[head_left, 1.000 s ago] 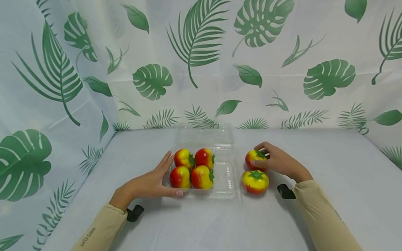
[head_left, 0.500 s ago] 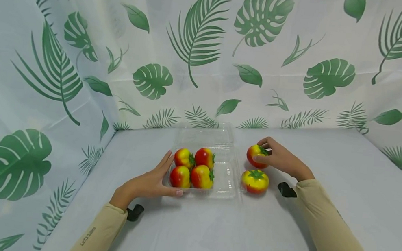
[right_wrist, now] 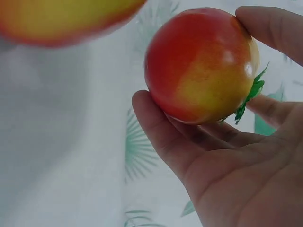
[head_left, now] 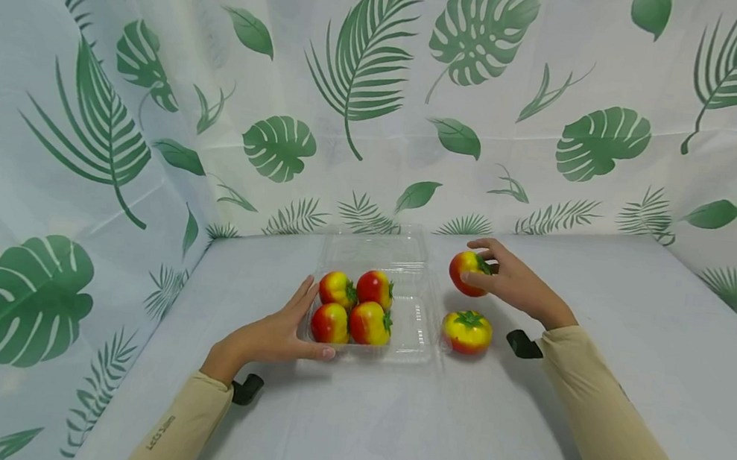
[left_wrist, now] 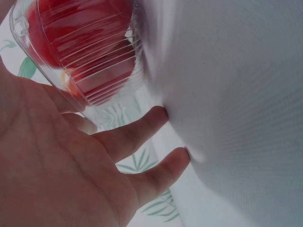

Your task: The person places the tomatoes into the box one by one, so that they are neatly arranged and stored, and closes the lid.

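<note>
A red-and-yellow tomato (head_left: 465, 272) with a green leafy top is held in my right hand (head_left: 517, 281), raised off the table. In the right wrist view the thumb and fingers close round the tomato (right_wrist: 201, 66). Another tomato (head_left: 467, 332) sits on the table below it, leafy top up. Left of these stands a clear plastic box (head_left: 415, 317), its lid (head_left: 376, 248) folded back. Several tomatoes (head_left: 370, 325) fill its left part, lying on their sides. My left hand (head_left: 273, 332) rests against the box's left front corner, fingers spread and thumb along the front.
A pale cloth covers the table (head_left: 375, 425). Behind it and to the left hangs a white curtain (head_left: 374, 178) printed with green leaves. Black wrist pieces (head_left: 248, 390) sit by both sleeves.
My right hand has lifted the far tomato off the table, away from the one beside it. The left hand and the box have stayed in place.
</note>
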Demonstrator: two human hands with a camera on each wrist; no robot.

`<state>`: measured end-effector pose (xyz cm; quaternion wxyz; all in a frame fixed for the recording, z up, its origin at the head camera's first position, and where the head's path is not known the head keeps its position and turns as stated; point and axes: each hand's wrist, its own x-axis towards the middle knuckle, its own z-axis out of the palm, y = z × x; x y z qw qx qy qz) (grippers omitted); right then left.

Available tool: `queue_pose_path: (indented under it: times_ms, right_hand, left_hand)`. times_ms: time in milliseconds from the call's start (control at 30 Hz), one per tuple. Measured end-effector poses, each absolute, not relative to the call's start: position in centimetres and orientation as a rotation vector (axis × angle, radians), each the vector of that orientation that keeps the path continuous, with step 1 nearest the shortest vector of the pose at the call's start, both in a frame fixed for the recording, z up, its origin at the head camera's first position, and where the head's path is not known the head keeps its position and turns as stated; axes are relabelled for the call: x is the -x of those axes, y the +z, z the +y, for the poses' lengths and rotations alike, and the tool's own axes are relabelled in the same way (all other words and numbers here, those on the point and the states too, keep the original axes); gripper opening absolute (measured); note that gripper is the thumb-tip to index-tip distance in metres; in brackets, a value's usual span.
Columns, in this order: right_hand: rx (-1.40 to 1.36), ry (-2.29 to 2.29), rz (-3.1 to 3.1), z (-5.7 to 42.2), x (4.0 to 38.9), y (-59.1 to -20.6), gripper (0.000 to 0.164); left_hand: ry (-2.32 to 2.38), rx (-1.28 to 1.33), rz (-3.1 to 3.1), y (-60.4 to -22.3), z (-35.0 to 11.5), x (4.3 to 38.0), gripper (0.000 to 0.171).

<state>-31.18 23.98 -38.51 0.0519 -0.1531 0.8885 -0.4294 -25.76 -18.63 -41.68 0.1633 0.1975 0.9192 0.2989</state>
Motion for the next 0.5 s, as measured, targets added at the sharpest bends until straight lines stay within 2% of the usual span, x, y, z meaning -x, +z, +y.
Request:
queue_pose_path:
  times_ms: [500]
  right_hand:
    - [0.515,-1.314,2.75,22.2,30.3,-36.5,0.065]
  left_hand:
    - [0.858,-0.549,2.62,-41.6,-18.7,25.8,0.128]
